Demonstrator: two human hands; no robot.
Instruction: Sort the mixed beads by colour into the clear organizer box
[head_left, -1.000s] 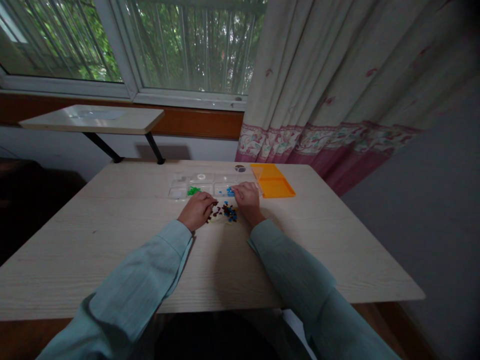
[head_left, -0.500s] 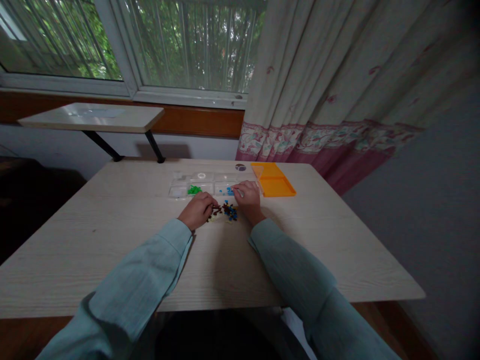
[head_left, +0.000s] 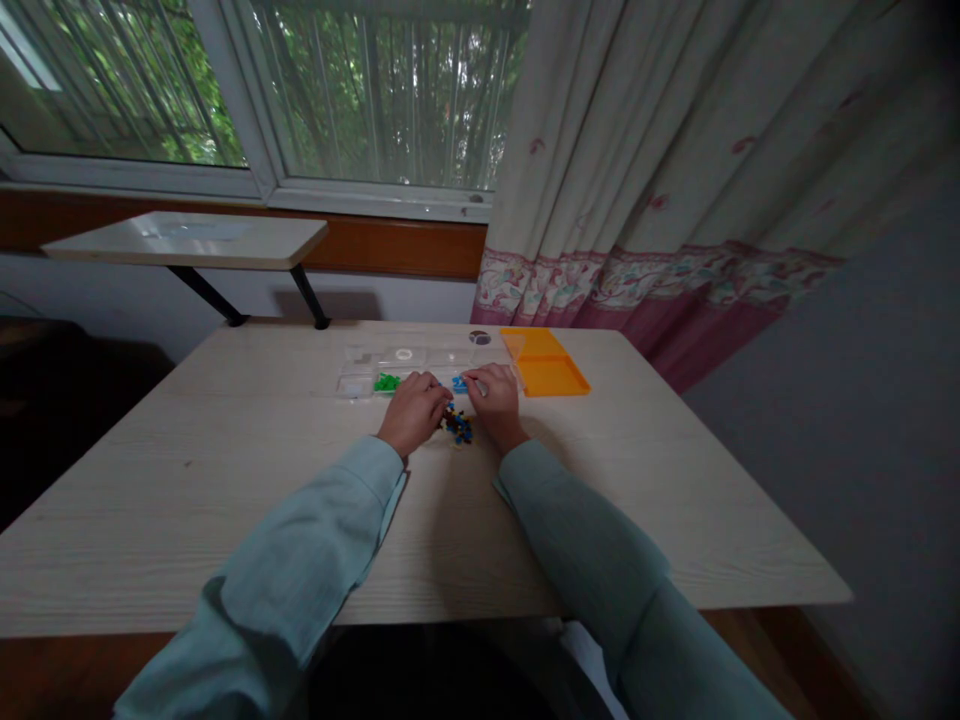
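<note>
A clear compartment box (head_left: 355, 386) lies across the back of the table. Green small pieces (head_left: 387, 383) fill part of one compartment, and light-blue small pieces (head_left: 459, 384) lie in another. In front of the box sits a pile of mixed blue, yellow and brown pieces (head_left: 458, 427). My left hand (head_left: 417, 408) is over the box's front edge and the pile's left side, fingers pinched; what they hold is too small to see. My right hand (head_left: 493, 398) rests by the light-blue pieces, thumb and fingers closed together, their contents unclear.
An open orange case (head_left: 553, 376) lies right of the clear box. A dark round spot (head_left: 480, 338) is on the table (head_left: 600, 530) behind the box. At the back left stands a raised shelf (head_left: 247, 243) on black legs. A curtain (head_left: 600, 200) hangs behind the right side.
My left hand has moved right and slightly forward, from the pile's left side toward the light-blue compartment. My right hand has stayed almost in place.
</note>
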